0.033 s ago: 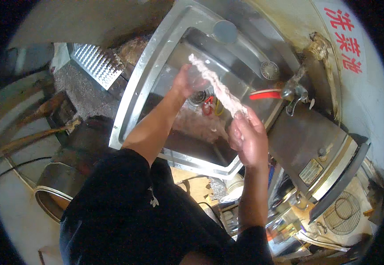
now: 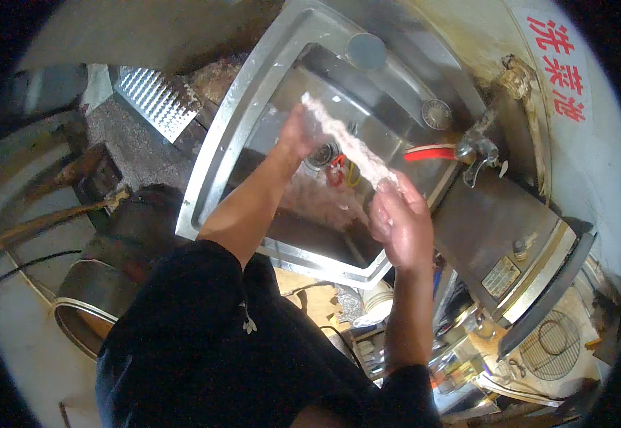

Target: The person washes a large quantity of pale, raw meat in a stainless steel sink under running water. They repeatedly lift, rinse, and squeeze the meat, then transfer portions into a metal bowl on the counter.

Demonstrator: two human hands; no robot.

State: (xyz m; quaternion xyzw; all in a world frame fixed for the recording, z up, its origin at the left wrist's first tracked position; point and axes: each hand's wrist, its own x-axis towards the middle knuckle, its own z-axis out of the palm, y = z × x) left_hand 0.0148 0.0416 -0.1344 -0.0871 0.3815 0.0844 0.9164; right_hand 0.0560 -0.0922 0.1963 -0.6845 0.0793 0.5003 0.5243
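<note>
A long, pale pinkish-white strip (image 2: 346,139), wet-looking and crinkled, stretches slantwise over a stainless steel sink (image 2: 214,153). I cannot make out its material. My right hand (image 2: 401,217) is closed round its near right end. Up at the far left end, my left hand (image 2: 298,132) grips the strip, its fingers partly hidden behind it. Below, a drain strainer (image 2: 321,155) sits in the sink floor, with a red loop-shaped thing (image 2: 336,171) and a yellow one beside it. Pale pinkish material (image 2: 317,196) lies in the near part of the basin.
A tap (image 2: 475,151) and a red-handled thing (image 2: 430,153) are at the sink's right. Beyond them stands a dark metal box (image 2: 500,235) with a label plate. A perforated metal sheet (image 2: 155,103) lies left of the sink, and a large pot (image 2: 89,299) stands near left.
The far end of the strip has dipped slightly, and the strip looks a little straighter. Both hands stay almost in place.
</note>
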